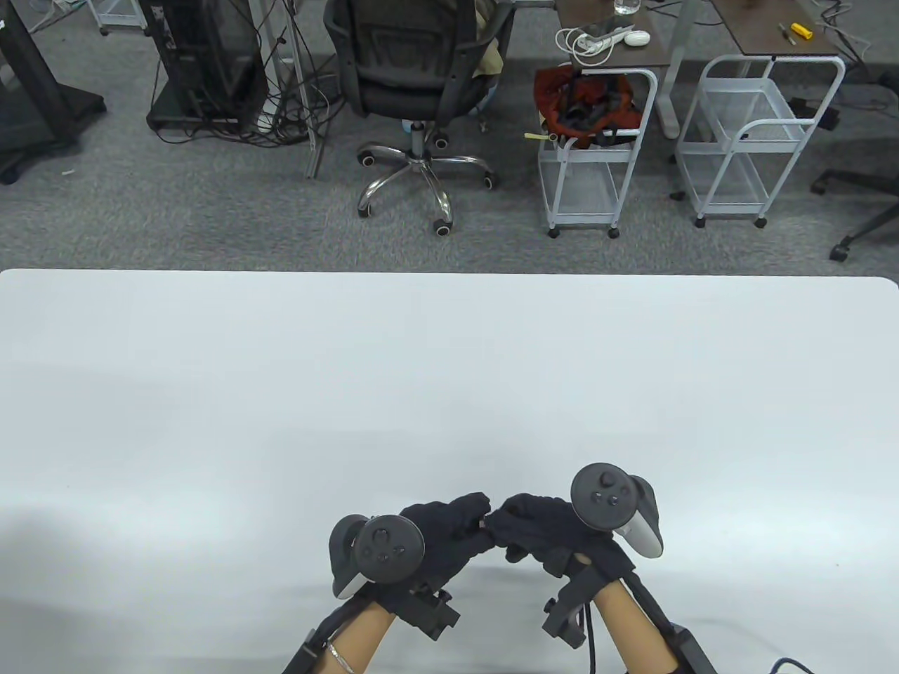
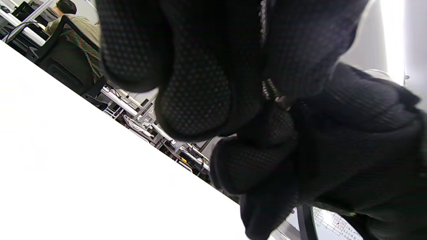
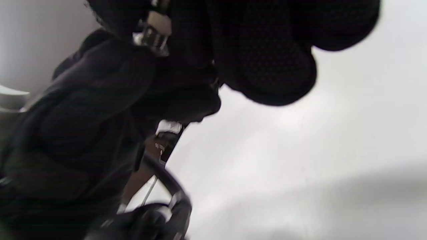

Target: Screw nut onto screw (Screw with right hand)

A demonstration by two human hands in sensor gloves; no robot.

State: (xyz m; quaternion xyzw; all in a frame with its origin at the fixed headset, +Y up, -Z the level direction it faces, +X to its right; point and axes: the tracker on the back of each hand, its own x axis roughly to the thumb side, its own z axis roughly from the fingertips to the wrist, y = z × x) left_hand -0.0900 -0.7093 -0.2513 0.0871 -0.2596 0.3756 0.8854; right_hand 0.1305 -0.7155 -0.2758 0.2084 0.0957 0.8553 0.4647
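Observation:
My two gloved hands meet fingertip to fingertip just above the white table, near its front edge. My left hand pinches a small dark threaded screw. My right hand pinches the nut at the screw's end. The metal parts also show in the right wrist view, wedged between the fingertips of both hands. In the table view the fingers hide nearly all of the screw and nut. How far the nut sits on the thread cannot be told.
Beyond the table's far edge are an office chair, two white wire carts and desks on grey carpet.

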